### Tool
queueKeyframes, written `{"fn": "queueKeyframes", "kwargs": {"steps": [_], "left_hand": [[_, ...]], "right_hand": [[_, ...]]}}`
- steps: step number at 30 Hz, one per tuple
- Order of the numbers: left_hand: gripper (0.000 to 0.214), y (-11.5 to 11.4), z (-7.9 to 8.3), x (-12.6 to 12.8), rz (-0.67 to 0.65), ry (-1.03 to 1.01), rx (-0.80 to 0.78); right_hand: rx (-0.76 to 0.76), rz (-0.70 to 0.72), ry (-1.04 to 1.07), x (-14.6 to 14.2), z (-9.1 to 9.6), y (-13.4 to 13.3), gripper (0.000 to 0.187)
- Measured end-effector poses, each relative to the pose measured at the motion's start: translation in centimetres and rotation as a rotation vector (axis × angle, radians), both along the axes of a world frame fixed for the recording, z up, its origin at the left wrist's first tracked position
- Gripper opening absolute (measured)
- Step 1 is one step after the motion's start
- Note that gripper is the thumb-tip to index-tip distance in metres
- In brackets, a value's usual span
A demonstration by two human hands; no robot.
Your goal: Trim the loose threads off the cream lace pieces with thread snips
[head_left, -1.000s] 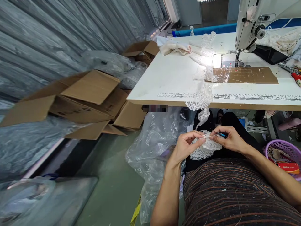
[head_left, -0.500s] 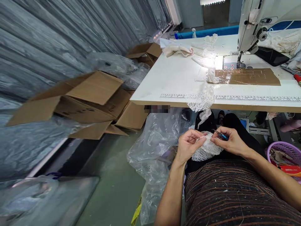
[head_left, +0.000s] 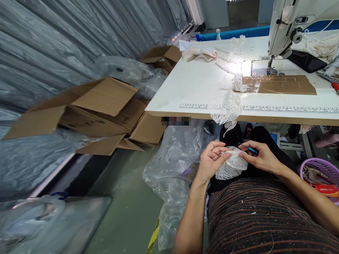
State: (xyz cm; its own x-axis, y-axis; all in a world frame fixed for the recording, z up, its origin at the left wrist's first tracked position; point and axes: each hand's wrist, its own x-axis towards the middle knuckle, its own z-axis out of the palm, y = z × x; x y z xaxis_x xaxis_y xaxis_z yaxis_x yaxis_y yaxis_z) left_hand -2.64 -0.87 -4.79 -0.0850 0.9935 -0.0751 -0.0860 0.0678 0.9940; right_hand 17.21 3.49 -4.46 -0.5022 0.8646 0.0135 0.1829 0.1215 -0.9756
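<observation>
**A:** Item one?

**B:** Left hand (head_left: 212,160): thumb and fingers pinched together on the white lace piece (head_left: 231,166), which is held over the lap, below the table edge.

**A:** Item two?

**B:** Right hand (head_left: 261,158): closed around a small blue-handled tool (head_left: 248,149), thread snips by the look of it. The tip lies at the lace's top edge, just beside the left fingertips. Whether the blades are open is too small to tell.

**A:** Attached stock?

**B:** Lace strip (head_left: 228,110): it hangs off the front edge of the white sewing table (head_left: 196,88) and runs down toward the hands.

**A:** Hazards?

**B:** In my judgement, three.
- The tip sits close to the pinching fingers, so a slip could nick skin.
- The mesh is open, so the point could snag it or cut a lace thread.
- A pull on the piece could drag the hanging strip off the table.

**A:** Nearby?

**B:** Clear plastic bag (head_left: 177,158) on the floor and purple basket (head_left: 319,165) at the right.
</observation>
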Motion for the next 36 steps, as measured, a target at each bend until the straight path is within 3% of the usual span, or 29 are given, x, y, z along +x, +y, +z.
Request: {"fn": "queueKeyframes", "kwargs": {"steps": [17,22,27,30,36], "left_hand": [[0.039,0.0,-1.1,0.1,0.056,0.098,0.019],[0.042,0.2,-0.8,-0.2,0.052,0.063,-0.023],[0.054,0.6,-0.7,-1.4,0.012,-0.075,-0.186],[0.059,1.3,-1.6,-2.2,-0.018,-0.084,-0.288],[0.058,2.3,-5.1,-3.4,0.006,0.052,-0.434]], "right_hand": [[-0.008,0.073,-0.088,0.3,-0.8,0.4,0.027],[-0.154,0.104,0.010,-0.1,-0.8,0.8,0.040],[-0.357,0.160,0.104,-0.9,-1.1,1.6,0.050],[-0.460,0.172,0.081,-1.5,-2.2,2.1,0.051],[-0.481,-0.042,-0.046,-2.1,-6.3,1.9,0.043]]}}
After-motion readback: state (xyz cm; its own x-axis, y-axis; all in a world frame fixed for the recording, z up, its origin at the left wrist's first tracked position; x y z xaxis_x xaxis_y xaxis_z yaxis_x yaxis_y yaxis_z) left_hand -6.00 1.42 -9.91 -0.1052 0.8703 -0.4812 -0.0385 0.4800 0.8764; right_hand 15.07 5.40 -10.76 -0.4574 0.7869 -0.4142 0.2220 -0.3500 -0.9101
